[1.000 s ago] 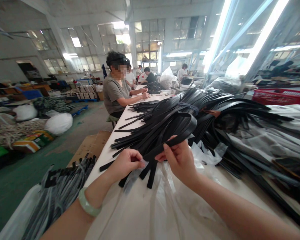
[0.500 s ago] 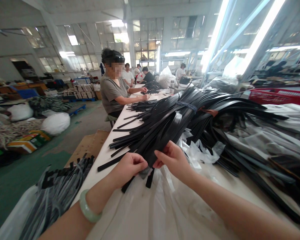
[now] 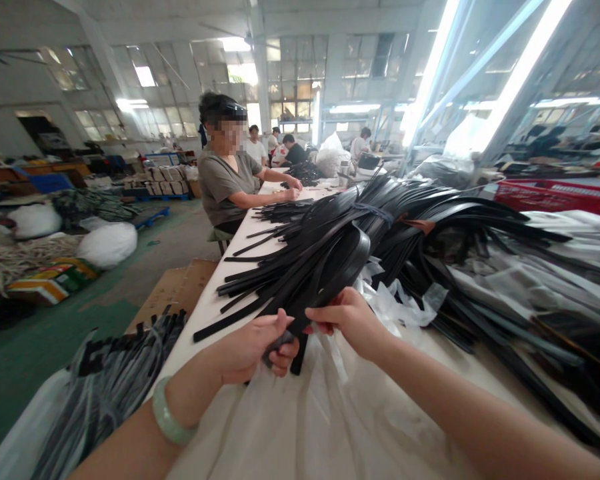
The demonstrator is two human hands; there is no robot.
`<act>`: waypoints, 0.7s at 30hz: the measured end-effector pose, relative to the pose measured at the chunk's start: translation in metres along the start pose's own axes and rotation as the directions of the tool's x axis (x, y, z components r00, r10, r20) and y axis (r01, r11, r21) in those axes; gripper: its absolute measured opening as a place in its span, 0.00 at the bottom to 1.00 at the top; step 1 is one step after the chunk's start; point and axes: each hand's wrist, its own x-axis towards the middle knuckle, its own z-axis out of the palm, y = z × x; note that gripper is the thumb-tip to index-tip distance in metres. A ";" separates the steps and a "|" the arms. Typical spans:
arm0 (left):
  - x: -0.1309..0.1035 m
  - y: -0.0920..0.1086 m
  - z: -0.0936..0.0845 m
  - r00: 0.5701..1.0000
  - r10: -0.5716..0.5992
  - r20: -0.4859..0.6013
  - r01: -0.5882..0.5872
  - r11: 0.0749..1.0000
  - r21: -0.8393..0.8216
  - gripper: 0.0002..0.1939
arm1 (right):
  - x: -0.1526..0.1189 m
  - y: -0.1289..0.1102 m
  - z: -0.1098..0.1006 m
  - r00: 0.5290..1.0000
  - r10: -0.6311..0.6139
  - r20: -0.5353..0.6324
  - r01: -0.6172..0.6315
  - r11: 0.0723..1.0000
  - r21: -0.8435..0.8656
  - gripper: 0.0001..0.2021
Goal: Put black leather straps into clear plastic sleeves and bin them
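Note:
A large bundle of long black straps (image 3: 325, 247), tied with a dark blue band (image 3: 375, 212), lies across the white table (image 3: 215, 300). My left hand (image 3: 260, 347), with a pale green bangle at the wrist, is closed round the near end of a black strap, where a greyish piece shows between the fingers. Close to its right, my right hand (image 3: 340, 320) pinches a black strap between thumb and fingers. That strap bends up in a loop above my right hand. Clear plastic film (image 3: 325, 400) lies below both hands.
At the table's left edge a person in a grey shirt (image 3: 225, 180) works with both hands. Grey and black straps (image 3: 115, 380) hang at the lower left, beside cardboard (image 3: 175, 293) on the floor. More straps, plastic and a red crate (image 3: 555, 197) are on the right.
My left hand has turned and wrapped its fingers round the strap end. My right hand has shifted slightly right and down, and the strap above it bows out more.

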 end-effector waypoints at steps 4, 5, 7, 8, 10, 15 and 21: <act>0.001 0.001 0.005 0.992 -0.017 0.125 0.018 1.000 -0.010 0.35 | -0.004 0.004 0.004 0.990 0.040 0.133 -0.041 0.999 0.003 0.13; 0.002 0.001 0.006 0.991 -0.014 0.133 0.018 1.000 -0.024 0.37 | -0.006 0.005 0.005 0.987 0.038 0.157 -0.037 0.999 -0.013 0.14; 0.004 -0.001 0.006 0.992 0.000 0.124 0.007 0.998 -0.057 0.38 | -0.007 0.008 0.007 0.984 0.016 0.178 -0.004 0.998 -0.068 0.14; 0.005 -0.002 0.006 0.994 0.009 0.113 -0.002 0.998 -0.067 0.38 | -0.007 0.009 0.007 0.980 0.012 0.198 0.007 0.995 -0.097 0.14; 0.006 -0.003 0.005 0.996 0.011 0.093 -0.005 0.998 -0.070 0.37 | -0.005 0.009 0.005 0.977 0.014 0.214 0.005 0.996 -0.087 0.15; 0.006 -0.004 0.005 0.994 -0.048 0.100 0.057 0.995 -0.084 0.36 | 0.009 0.007 -0.009 0.992 -0.014 -0.121 0.038 0.979 0.202 0.19; 0.006 -0.006 0.007 0.998 0.028 0.060 -0.021 0.993 -0.116 0.35 | -0.007 0.012 0.022 0.995 -0.072 0.062 0.059 0.978 0.200 0.18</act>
